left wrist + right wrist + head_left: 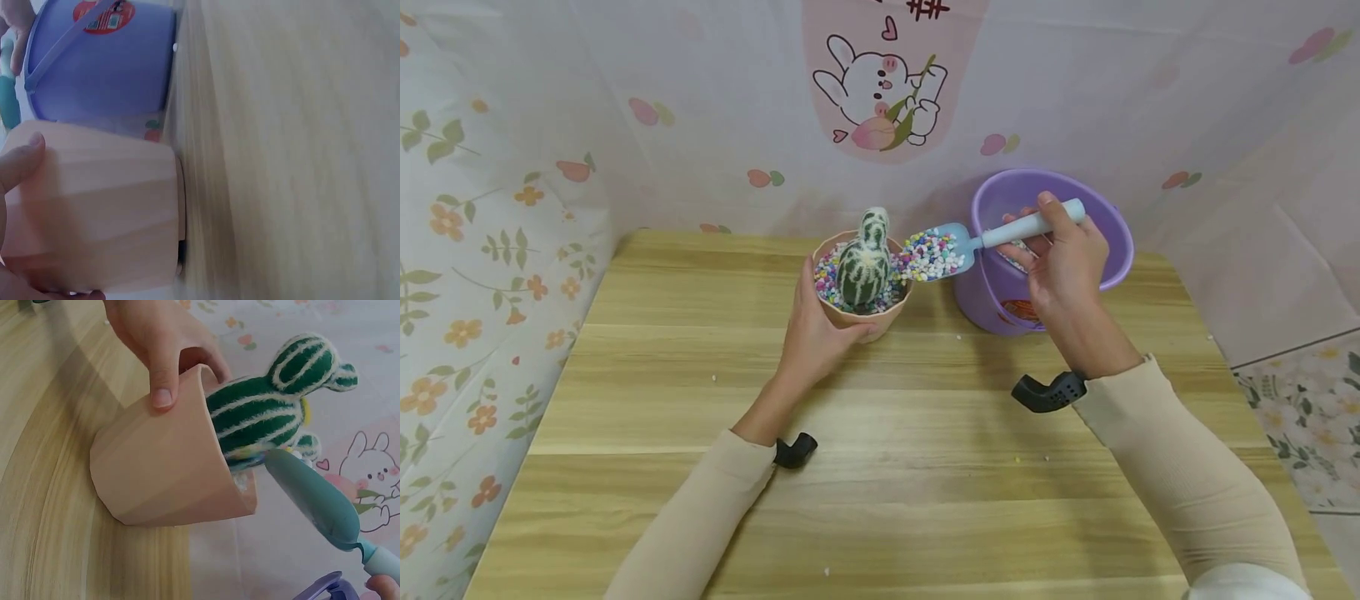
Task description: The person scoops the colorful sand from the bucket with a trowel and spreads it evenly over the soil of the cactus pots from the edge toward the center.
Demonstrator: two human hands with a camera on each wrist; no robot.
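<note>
The near half of the table (880, 500) lies open for a hand. At the back, the pot (863, 321) and the purple bucket (1000, 292) stand close together, the loaded scoop (936, 254) bridging the narrow gap between them.

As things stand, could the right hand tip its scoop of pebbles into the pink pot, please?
Probably yes. The right hand holds the blue scoop right at the rim of the pink pot, which the left hand steadies. Only the plush cactus fills the middle, so the pebbles must land beside it.
</note>
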